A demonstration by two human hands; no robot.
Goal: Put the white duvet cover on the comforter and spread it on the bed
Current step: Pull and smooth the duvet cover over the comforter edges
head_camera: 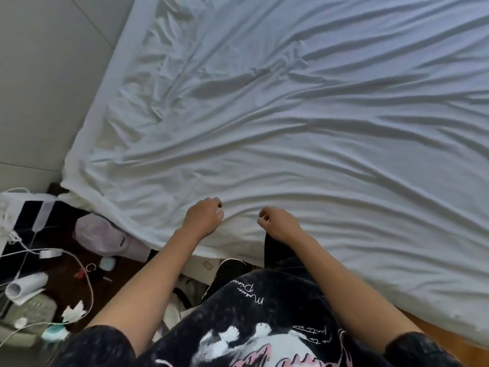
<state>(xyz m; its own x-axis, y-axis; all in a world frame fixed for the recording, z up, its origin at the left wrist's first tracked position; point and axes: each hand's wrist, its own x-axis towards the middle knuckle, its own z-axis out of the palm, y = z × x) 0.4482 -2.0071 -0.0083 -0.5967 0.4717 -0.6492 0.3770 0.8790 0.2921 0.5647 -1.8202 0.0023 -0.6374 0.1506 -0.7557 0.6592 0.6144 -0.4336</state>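
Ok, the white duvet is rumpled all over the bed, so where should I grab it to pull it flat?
Probably the near edge of the white duvet, where it hangs over the bedside just ahead of the left hand and right hand. Come from the person's side, one hand on each side of the middle: the creases fan out from here, so pulling towards you should tension them.

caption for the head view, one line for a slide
Both hands, left and right, hover over the wrinkled white duvet.
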